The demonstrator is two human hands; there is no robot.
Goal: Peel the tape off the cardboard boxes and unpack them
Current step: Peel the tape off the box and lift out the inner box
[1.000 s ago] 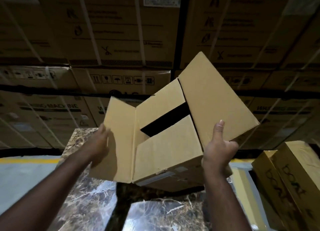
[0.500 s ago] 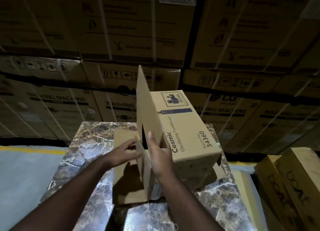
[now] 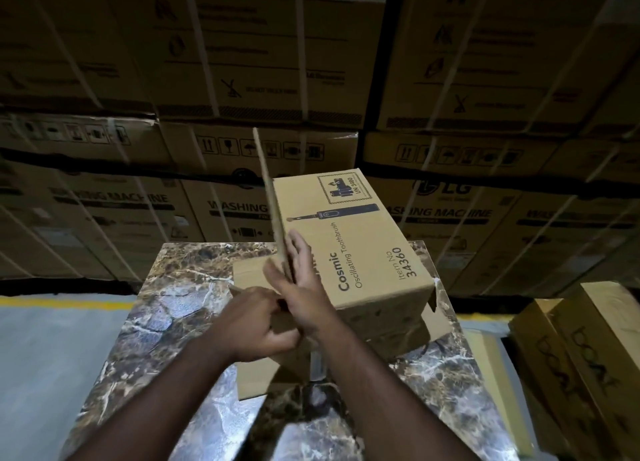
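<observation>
Head view: wall of stacked washing machine cartons seen behind marbled tabletop. Cosmic toothbrush box laid on its side on tabletop, one flap raised edge-on. Flap pinched by right hand, fingers straight along it. Left hand curled at flap base; its grip hidden, cannot be told.
</observation>
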